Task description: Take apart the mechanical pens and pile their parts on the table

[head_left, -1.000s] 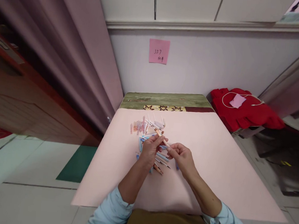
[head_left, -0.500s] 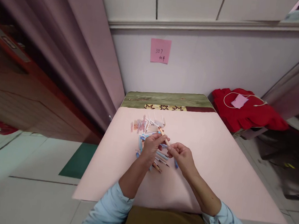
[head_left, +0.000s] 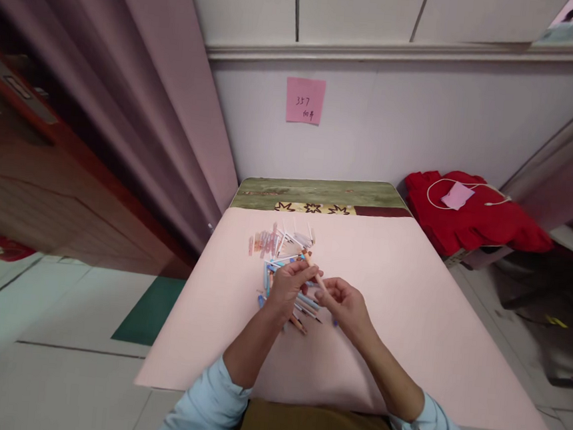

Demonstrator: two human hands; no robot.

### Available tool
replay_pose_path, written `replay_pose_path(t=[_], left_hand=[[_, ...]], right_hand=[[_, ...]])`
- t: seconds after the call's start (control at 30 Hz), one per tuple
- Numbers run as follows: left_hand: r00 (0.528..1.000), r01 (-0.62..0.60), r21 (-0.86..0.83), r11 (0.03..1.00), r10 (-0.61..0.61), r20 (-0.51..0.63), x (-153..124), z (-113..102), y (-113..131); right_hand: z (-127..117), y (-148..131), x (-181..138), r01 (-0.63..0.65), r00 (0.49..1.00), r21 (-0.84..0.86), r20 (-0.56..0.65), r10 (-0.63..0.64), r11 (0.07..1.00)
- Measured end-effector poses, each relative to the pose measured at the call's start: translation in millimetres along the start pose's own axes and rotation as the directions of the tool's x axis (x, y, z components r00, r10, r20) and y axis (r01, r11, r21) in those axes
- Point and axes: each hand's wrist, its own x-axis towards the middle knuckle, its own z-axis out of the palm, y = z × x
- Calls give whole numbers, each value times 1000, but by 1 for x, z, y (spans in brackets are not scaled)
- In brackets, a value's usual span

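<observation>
A slim peach-coloured pen (head_left: 319, 280) slants between my two hands above the pink-covered table (head_left: 406, 332). My left hand (head_left: 288, 285) pinches it around the middle, and its darker orange end sticks out beyond the fingers. At its lower end, my right hand (head_left: 346, 304) is closed with thumb and fingers on the pen. Under and around my left hand lies a loose heap of blue, white and brown pens and thin brushes (head_left: 303, 307), partly hidden by the hand. Just behind are several white sticks (head_left: 284, 241) and a row of glittery pinkish strips (head_left: 263, 241).
A green patterned strip of tabletop (head_left: 319, 190) shows at the back, against the wall. A pink note (head_left: 305, 101) is stuck on that wall. To the right, red cloth (head_left: 471, 221) carries a white cable and a pink paper. A mauve curtain (head_left: 176, 98) hangs at left.
The pen has turned slightly and its far end sits a little lower. My right fingers have shifted along its lower end. The whole view has tilted a little.
</observation>
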Motion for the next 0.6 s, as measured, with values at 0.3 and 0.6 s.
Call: replay_pose_path(t=[0.3,0.6], left_hand=[[999,-15,48,999,13,33,-1,0,-4],[997,35,-61,997,-31,67,-4,-3,-11]], right_hand=[[4,2,-6,10,999,8,-44,-10,1000],[8,4,-4,-161,987,300,69,147,940]])
